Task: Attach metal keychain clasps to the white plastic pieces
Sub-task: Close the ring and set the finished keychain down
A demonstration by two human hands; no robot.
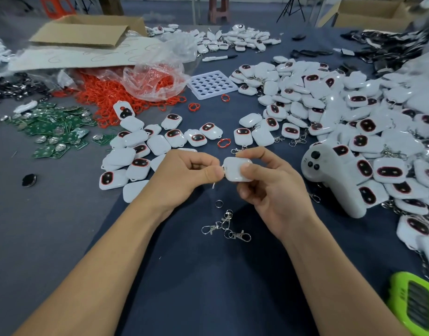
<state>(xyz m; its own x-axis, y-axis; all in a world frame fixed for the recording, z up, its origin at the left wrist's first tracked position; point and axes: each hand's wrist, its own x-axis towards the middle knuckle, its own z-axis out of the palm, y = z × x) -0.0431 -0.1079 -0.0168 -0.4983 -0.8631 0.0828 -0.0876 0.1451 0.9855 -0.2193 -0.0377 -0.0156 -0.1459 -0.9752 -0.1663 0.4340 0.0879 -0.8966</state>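
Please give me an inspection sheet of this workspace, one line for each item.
Surface: dark blue cloth, crowded.
Job's things: white piece in right hand; loose clasps on the cloth between the forearms; white pieces piled right and left.
Clutter: red rings, green circuit boards, white controller, hole tray, marker.
Hands: left hand pinches a metal part at the piece's edge; right hand grips the piece.
Cables: nothing seen.
Surroundings: cardboard boxes behind.

Found bare cloth [208,287] up front bar loose clasps [226,221]; crowded right by white pieces [354,100], controller [329,180], left by smaller heap [136,139].
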